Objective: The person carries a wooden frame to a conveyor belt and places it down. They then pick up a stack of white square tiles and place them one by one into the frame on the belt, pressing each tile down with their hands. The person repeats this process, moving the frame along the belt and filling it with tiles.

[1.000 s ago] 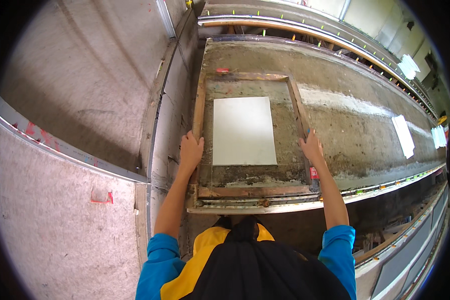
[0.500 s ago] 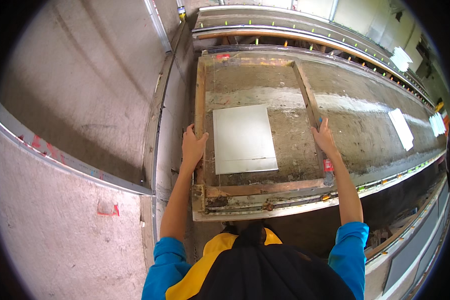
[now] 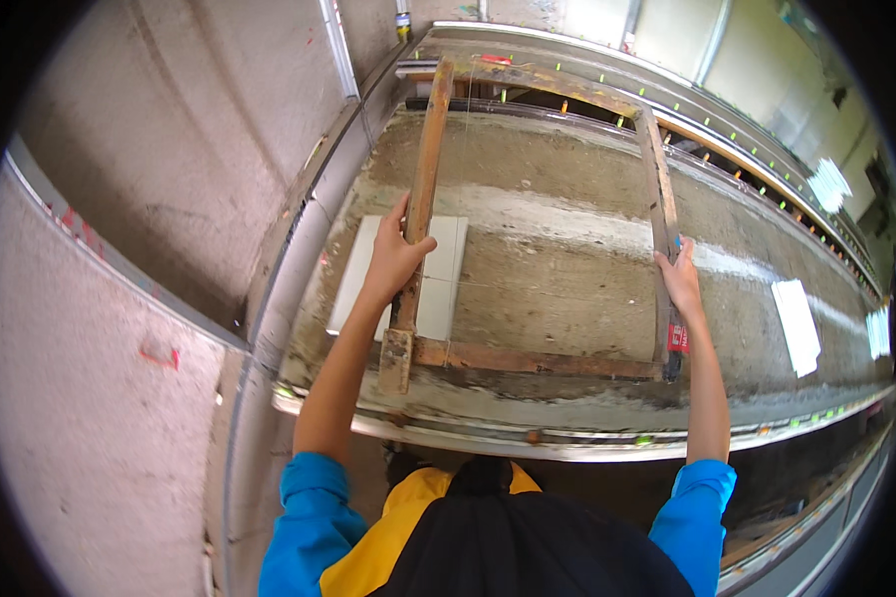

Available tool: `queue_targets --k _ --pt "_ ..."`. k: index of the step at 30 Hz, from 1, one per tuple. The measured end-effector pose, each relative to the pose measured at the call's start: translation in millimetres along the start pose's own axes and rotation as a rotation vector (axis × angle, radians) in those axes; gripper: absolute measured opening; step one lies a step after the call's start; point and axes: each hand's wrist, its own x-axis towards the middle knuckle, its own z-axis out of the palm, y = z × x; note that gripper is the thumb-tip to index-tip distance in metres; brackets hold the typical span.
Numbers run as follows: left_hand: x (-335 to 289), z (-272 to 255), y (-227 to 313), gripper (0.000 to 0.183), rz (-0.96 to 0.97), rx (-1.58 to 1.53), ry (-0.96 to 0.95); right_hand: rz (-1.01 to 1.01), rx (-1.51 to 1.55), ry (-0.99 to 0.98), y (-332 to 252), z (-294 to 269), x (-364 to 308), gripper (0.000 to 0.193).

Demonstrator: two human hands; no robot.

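Note:
A worn wooden frame (image 3: 538, 360) hangs tilted over the long table, held at both sides. My left hand (image 3: 396, 257) is closed round its left bar, thumb on the inner side. On the right bar my right hand (image 3: 679, 279) grips the wood, just above a red label. Thin threads run across the frame's opening. Beneath the left bar lies a pale rectangular sheet (image 3: 353, 284) on the stained table top (image 3: 558, 259), partly hidden by my left hand and the bar.
Stacks of white sheets (image 3: 796, 326) lie farther right on the table. A metal rail with green and orange clips (image 3: 644, 440) runs along the near edge. Behind stands another long table with a clipped rail (image 3: 687, 109). At the left rises a pale wall (image 3: 100, 438).
The wooden frame has come up off the table and shifted right in both hands. The pale sheet, formerly inside its opening, now lies under and beyond its left bar. My view has turned slightly.

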Motion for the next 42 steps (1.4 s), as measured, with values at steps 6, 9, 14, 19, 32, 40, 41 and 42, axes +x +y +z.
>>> queue_targets --k 6,9,14,19,32,40,41,42 --pt "-36 60 0 0.075 -0.079 0.089 0.075 0.021 0.058 -0.124 47 -19 11 0.057" --pt "-49 82 3 0.073 -0.077 0.125 0.108 -0.035 0.031 -0.089 76 -21 12 0.057" --pt "-68 110 -6 0.073 -0.102 0.146 0.106 -0.049 0.082 -0.121 122 -11 15 0.056" --pt "-79 126 -28 0.076 -0.164 0.158 0.068 -0.108 -0.020 -0.077 147 -5 5 0.055" --pt "-86 162 -24 0.073 -0.209 0.147 -0.049 0.049 -0.117 -0.096 180 -8 -22 0.053" --pt "-96 168 -30 0.074 -0.213 0.222 -0.045 0.118 -0.041 -0.156 174 -14 -34 0.055" --pt "-97 169 -30 0.074 -0.202 0.219 -0.034 0.128 -0.042 -0.169 171 -17 -36 0.055" --pt "-99 170 -32 0.074 -0.192 0.217 -0.024 0.137 -0.042 -0.182 169 -19 -37 0.055"
